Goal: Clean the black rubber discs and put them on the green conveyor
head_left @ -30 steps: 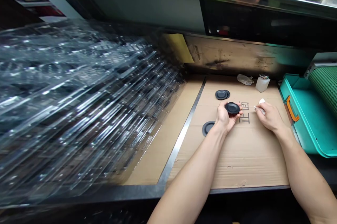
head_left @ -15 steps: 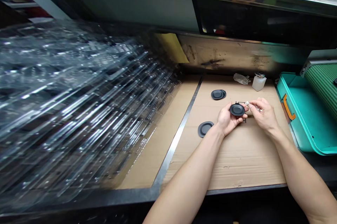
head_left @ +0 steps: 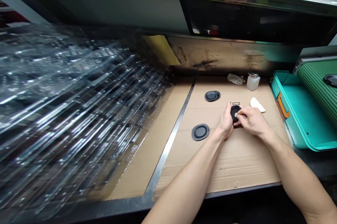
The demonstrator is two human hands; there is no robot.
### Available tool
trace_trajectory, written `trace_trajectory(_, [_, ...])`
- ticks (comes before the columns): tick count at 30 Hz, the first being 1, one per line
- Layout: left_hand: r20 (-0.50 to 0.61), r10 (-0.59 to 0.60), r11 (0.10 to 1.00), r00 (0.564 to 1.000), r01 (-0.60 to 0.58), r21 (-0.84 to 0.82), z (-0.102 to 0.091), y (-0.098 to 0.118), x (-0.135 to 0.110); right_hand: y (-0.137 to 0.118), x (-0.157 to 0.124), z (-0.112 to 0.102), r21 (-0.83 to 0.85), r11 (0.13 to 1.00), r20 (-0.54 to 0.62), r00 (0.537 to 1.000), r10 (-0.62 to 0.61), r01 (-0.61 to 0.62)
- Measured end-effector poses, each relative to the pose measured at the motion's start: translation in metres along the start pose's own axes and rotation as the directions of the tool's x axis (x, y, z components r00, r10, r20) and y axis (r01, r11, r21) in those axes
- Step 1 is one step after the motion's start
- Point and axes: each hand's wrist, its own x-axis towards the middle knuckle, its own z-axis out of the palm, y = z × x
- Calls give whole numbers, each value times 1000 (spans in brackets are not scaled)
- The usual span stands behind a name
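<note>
My left hand (head_left: 226,120) is closed around the edge of a black oval part (head_left: 233,111), held just above the cardboard. With pinched fingers, my right hand (head_left: 251,120) presses a small white wad (head_left: 236,114) against the face of that part. The wad's material is too small to make out. Two black oval pieces, one on the other, form a small stack (head_left: 212,96) beyond my left hand. Nearer to me, a flat black oval plate (head_left: 200,132) lies left of my left wrist. A white half-round pad (head_left: 257,105) rests just beyond my right hand.
Clear plastic trays (head_left: 86,122) are piled at the left. A white bottle with a metal top (head_left: 253,80) and a crumpled clear bag (head_left: 235,79) stand at the back. At the right are a teal bin (head_left: 302,136) with an orange handle and a green conveyor belt (head_left: 316,76).
My right hand has moved left and down, bringing the white wad onto the black part. My left hand has tilted the part. The white pad now shows. The view has shifted right.
</note>
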Motion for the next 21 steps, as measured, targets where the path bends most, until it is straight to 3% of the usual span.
trace_trajectory(3, [-48, 42, 994, 998, -37, 100, 0, -3, 1, 4, 0, -1, -88, 995, -97, 995, 28, -36])
trace_trajectory(6, [-108, 86, 988, 990, -71, 139, -1, -6, 2, 3, 1, 3, -14, 1000, -36, 999, -13, 13])
trace_trajectory(11, [-127, 119, 975, 985, -92, 200, -2, -9, 2, -3, 0, 7, 48, 996, -109, 991, 80, -75])
trace_trajectory(14, [-122, 123, 990, 985, -114, 78, -4, -4, 3, -2, -3, 5, 257, 962, 65, 995, 76, -91])
trace_trajectory(18, [-86, 44, 980, 995, -59, -188, -12, 18, 6, 9, -7, -2, 333, 907, 368, 921, 126, -257])
trace_trajectory(19, [-75, 8, 965, 997, -28, -259, -16, 24, 7, 12, -7, -3, 312, 910, 388, 911, 139, -272])
trace_trajectory(21, [-33, -77, 919, 996, 59, -390, -22, 34, 7, 16, -5, -6, 215, 947, 322, 933, 161, -238])
